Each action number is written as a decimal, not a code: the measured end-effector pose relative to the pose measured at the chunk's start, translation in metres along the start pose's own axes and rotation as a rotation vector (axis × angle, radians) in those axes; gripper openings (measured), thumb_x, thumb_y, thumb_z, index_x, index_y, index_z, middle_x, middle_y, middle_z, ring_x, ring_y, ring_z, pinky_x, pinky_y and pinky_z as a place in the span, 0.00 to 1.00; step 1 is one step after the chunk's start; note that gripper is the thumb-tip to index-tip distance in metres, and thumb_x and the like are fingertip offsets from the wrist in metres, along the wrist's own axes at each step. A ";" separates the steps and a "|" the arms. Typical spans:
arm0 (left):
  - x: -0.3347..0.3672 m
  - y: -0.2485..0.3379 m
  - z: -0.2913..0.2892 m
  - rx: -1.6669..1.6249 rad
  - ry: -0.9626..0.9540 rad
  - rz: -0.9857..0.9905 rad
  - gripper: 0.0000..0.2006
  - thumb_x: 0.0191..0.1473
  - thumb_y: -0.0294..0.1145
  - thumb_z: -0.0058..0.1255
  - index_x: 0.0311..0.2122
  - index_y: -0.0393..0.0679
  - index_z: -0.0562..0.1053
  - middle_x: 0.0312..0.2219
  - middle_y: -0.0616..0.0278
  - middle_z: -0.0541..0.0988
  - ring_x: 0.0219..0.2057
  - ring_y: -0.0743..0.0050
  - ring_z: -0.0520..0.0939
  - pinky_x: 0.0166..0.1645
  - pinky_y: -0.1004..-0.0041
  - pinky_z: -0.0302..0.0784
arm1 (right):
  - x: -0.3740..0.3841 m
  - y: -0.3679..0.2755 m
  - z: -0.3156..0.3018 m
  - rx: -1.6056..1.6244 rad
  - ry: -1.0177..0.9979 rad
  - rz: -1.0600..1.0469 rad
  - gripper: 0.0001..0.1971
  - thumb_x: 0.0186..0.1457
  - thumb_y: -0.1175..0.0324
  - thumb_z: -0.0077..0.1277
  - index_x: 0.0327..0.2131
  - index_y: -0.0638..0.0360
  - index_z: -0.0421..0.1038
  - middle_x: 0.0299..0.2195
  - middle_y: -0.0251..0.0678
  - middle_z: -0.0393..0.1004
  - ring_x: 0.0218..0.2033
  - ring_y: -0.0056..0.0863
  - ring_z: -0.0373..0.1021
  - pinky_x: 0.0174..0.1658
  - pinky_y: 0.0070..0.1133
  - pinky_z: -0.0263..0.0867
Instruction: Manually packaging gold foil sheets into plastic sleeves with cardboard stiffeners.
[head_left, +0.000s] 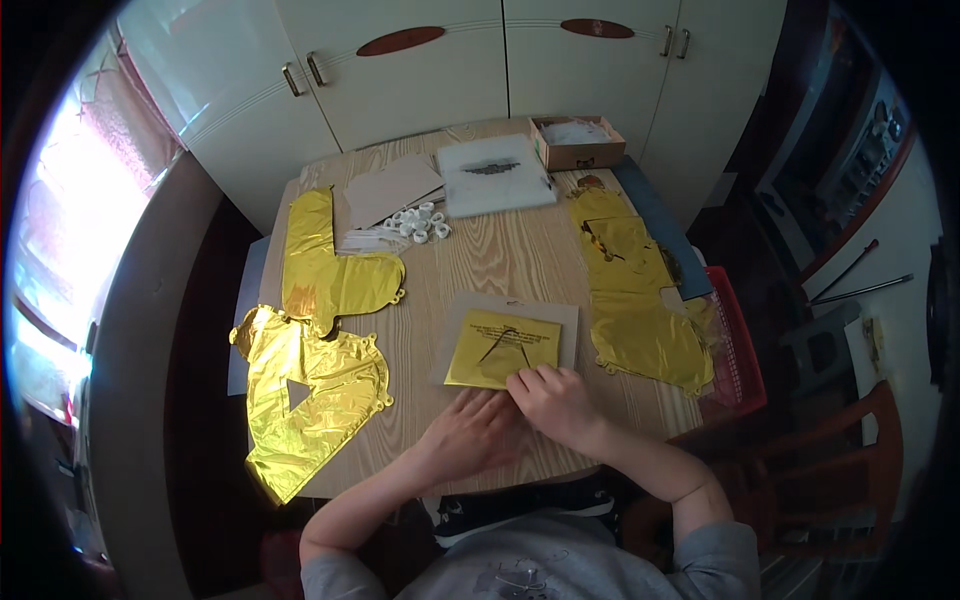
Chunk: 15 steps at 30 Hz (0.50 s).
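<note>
A folded gold foil balloon [500,351] with black print lies on a grey card [568,325] at the near middle of the table. My right hand [558,402] has its fingers closed at the near right corner of the folded foil. My left hand [472,432] is palm down just below the near edge, its fingers stretched out and partly blurred. Flat gold foil balloons with small tabs lie to the left, one [335,265] farther off and one [320,385] nearer. More flat gold foil balloons [645,325] lie overlapping at the right.
Farther back are grey cards [395,188], white rings of ribbon or tape [418,221], pale thin strips [375,241], a stack of clear bags [497,180] and an open cardboard box [580,155]. A red basket [738,345] stands beside the table's right edge, near a wooden chair [880,450].
</note>
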<state>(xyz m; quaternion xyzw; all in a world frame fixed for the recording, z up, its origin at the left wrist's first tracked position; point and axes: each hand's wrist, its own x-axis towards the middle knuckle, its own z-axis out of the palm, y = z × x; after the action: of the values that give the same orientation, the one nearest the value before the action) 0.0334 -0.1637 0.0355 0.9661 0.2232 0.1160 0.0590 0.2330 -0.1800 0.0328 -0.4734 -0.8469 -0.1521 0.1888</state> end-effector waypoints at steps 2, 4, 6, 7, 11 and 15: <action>-0.016 0.006 -0.012 -0.013 0.000 0.030 0.28 0.54 0.54 0.49 0.49 0.40 0.71 0.44 0.49 0.76 0.47 0.51 0.76 0.54 0.57 0.68 | -0.007 0.001 0.003 0.015 -0.024 -0.001 0.08 0.44 0.67 0.51 0.31 0.55 0.70 0.24 0.28 0.67 0.29 0.23 0.69 0.28 0.21 0.66; -0.029 -0.004 -0.027 -0.211 -0.078 -0.113 0.22 0.54 0.49 0.51 0.46 0.41 0.73 0.40 0.54 0.79 0.41 0.55 0.80 0.49 0.60 0.72 | -0.010 -0.001 0.004 0.024 -0.030 -0.013 0.11 0.45 0.68 0.50 0.35 0.58 0.71 0.27 0.29 0.69 0.31 0.24 0.69 0.30 0.21 0.67; -0.037 -0.021 -0.040 -0.295 -0.093 -0.309 0.17 0.54 0.44 0.52 0.42 0.43 0.75 0.37 0.57 0.80 0.37 0.57 0.81 0.44 0.62 0.76 | -0.010 -0.003 0.007 0.063 0.010 -0.034 0.14 0.46 0.68 0.49 0.38 0.60 0.72 0.32 0.32 0.72 0.35 0.26 0.70 0.33 0.22 0.68; -0.037 -0.034 -0.045 -0.278 -0.066 -0.425 0.14 0.54 0.42 0.52 0.41 0.44 0.76 0.36 0.57 0.80 0.36 0.58 0.82 0.42 0.63 0.76 | -0.009 -0.003 0.008 0.075 0.031 -0.042 0.15 0.46 0.68 0.49 0.39 0.61 0.72 0.34 0.33 0.73 0.36 0.27 0.70 0.35 0.22 0.68; -0.029 -0.114 -0.041 -0.222 0.131 -0.642 0.08 0.53 0.36 0.51 0.34 0.44 0.77 0.32 0.55 0.80 0.32 0.54 0.81 0.37 0.61 0.77 | -0.009 -0.009 0.019 0.133 0.056 -0.083 0.15 0.47 0.69 0.48 0.40 0.62 0.74 0.41 0.38 0.75 0.43 0.30 0.71 0.43 0.24 0.68; -0.008 -0.201 -0.026 0.022 0.243 -0.726 0.08 0.52 0.33 0.50 0.31 0.42 0.77 0.30 0.53 0.78 0.33 0.52 0.80 0.39 0.60 0.75 | -0.012 -0.010 0.028 0.177 0.022 -0.093 0.14 0.48 0.70 0.47 0.39 0.63 0.74 0.42 0.39 0.75 0.45 0.32 0.71 0.47 0.26 0.68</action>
<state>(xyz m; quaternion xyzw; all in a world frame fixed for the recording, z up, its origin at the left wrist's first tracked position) -0.0639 0.0145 0.0257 0.8038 0.5575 0.1988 0.0591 0.2257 -0.1818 0.0016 -0.4134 -0.8758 -0.0904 0.2322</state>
